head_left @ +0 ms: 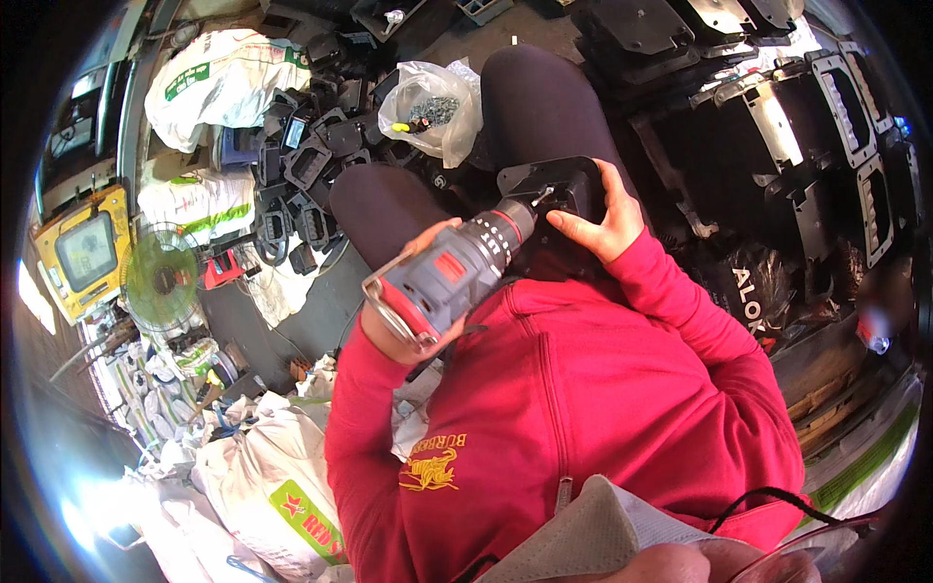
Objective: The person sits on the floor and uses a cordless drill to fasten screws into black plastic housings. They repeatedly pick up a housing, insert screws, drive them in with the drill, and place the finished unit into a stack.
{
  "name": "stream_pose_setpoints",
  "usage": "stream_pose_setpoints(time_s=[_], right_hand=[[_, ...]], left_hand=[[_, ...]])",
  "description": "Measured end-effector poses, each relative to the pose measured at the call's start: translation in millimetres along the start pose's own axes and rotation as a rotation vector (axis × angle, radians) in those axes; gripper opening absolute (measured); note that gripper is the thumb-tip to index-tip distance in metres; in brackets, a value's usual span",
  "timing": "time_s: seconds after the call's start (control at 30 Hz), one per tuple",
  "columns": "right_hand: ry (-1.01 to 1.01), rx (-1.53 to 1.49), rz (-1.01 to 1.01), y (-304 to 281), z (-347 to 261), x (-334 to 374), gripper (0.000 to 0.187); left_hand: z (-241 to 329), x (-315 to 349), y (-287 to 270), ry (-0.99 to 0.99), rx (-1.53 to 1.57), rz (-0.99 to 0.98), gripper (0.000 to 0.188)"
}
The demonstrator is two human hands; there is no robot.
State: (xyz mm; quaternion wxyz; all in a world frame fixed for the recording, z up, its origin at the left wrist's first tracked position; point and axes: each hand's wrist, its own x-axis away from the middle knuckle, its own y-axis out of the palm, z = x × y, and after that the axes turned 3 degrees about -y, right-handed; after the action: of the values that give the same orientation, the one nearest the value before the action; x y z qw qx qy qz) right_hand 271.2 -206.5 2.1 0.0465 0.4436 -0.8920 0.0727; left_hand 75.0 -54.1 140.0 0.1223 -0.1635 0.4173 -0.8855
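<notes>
My left hand (428,337) is wrapped round a grey and red cordless drill (452,264), whose chuck points right and slightly away from me. The bit (544,196) reaches toward a black plastic part (533,175) over my lap; whether it touches a screw there I cannot make out. With thumb and fingers, my right hand (614,219) grips the right side of that part. Just beyond, beside my knee, an open clear plastic bag (432,115) holds many small metal pieces, probably screws, and a yellow-tipped tool (406,126).
Black plastic parts (309,160) are heaped at the far left, near a white sack (228,83). Black frames (865,194) stack up on the right. A fan (160,277) stands by a yellow-framed screen (87,251) at left. Filled sacks (258,476) lie at near left.
</notes>
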Motion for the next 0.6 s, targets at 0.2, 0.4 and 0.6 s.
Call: stream_pose_setpoints(time_s=[0.2, 0.4, 0.6], right_hand=[[0.005, 0.056, 0.002, 1.3, -1.6, -1.4, 0.077], [0.051, 0.043, -0.051, -0.5, -3.8, -2.1, 0.075], [0.044, 0.074, -0.043, -0.6, -4.4, -4.9, 0.073]], left_hand=[[-2.4, -5.2, -25.3, -0.234, 0.282, -0.124, 0.053], [5.5, -32.5, -31.5, 0.185, -0.025, -0.069, 0.048], [11.1, -43.6, -18.0, -0.450, 0.757, -0.390, 0.049]])
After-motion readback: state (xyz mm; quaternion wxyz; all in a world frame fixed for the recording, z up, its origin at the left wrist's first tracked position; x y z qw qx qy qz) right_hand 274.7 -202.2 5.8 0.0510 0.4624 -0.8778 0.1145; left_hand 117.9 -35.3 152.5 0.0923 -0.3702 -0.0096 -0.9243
